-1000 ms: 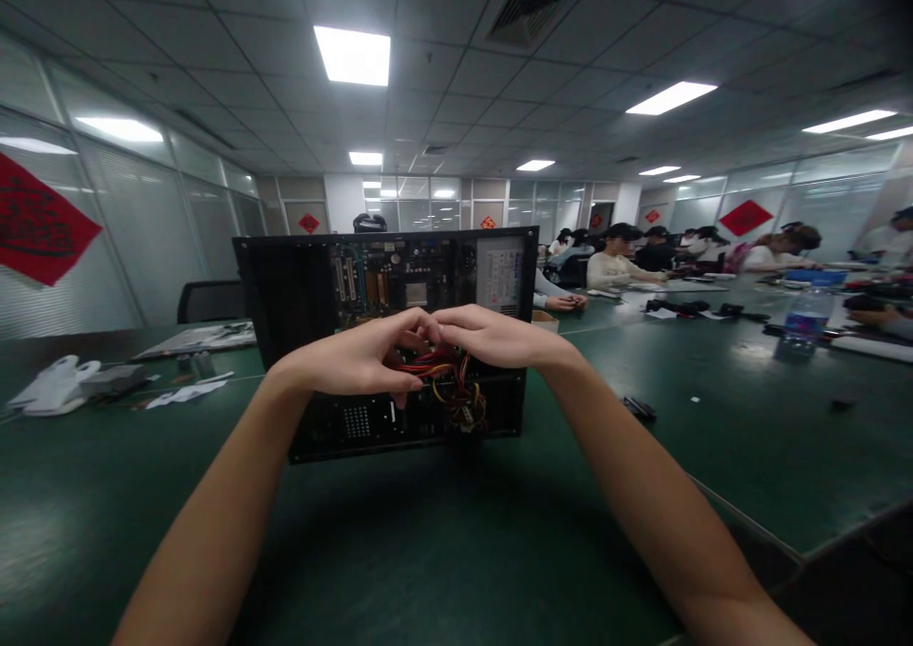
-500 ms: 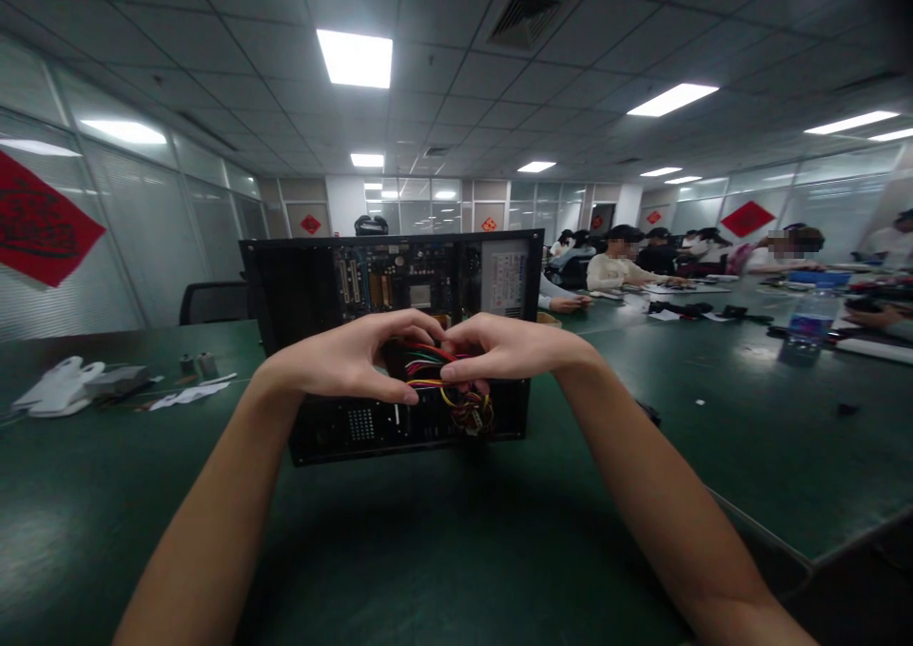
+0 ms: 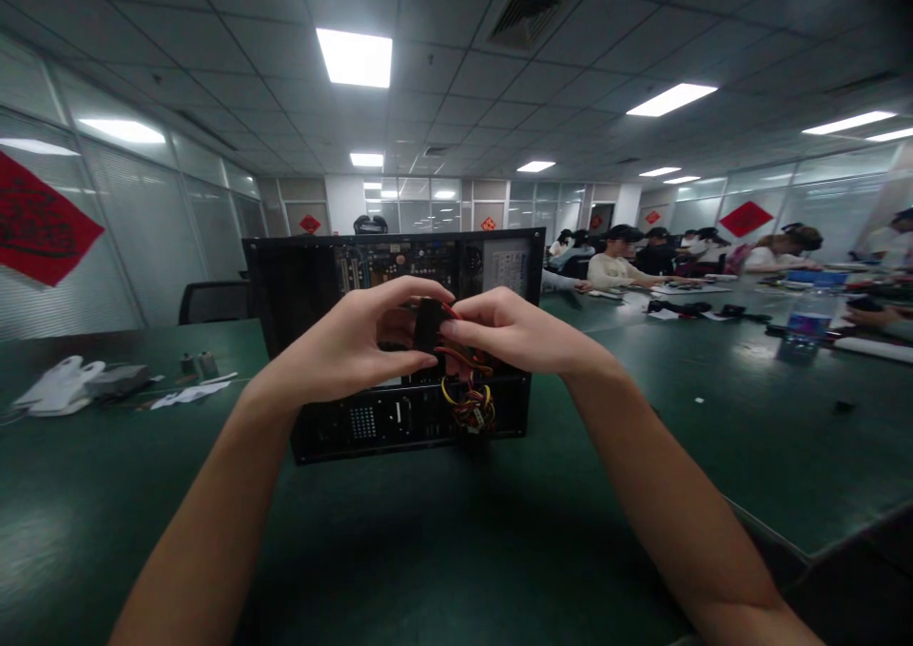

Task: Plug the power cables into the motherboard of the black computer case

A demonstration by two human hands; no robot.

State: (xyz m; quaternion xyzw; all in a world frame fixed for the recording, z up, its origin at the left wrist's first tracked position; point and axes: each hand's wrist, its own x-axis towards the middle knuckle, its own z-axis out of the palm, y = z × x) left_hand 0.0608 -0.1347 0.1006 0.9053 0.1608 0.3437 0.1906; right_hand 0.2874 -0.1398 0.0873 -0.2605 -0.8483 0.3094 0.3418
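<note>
A black computer case [image 3: 281, 280] lies open toward me, tilted on the green table. Its motherboard [image 3: 403, 259] and a power supply with a pale label [image 3: 505, 258] show inside. In front of the opening, my left hand [image 3: 353, 342] grips a small black block-like part [image 3: 429, 324] between thumb and fingers. My right hand [image 3: 503, 327] is closed in a pinch on red power wires [image 3: 451, 311] at that part's right side; its fingers hide the wire ends. Below hangs a tangled bundle of multicoloured cables [image 3: 475, 410] with a pale connector.
At left on the table [image 3: 399, 541] lie a white plastic bag [image 3: 61, 384], a grey box [image 3: 118, 380] and papers [image 3: 192, 394]. A water bottle [image 3: 809, 318] and dark items [image 3: 685, 309] stand at right. Several people [image 3: 620, 261] sit farther back.
Both hands have risen slightly, and the black part now shows between them. Wires that spanned the gap between the hands have shifted right and down. The case stays in nearly the same place.
</note>
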